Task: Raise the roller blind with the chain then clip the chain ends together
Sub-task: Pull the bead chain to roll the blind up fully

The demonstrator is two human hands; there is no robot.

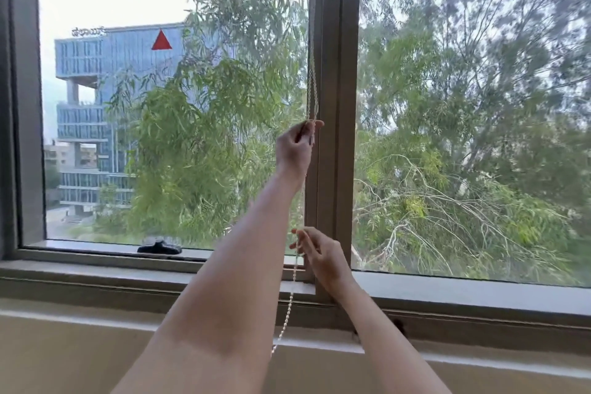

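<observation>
Chain pinched high by left hand, lower strand pinched by right hand; blind looks raised, so next: bring ends together and clip.

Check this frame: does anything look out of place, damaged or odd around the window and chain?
One oddity: the bead chain is no closed loop; a loose end dangles below the right hand past the sill. The left hand grips the strands higher up. Window frame and glass look intact.
</observation>
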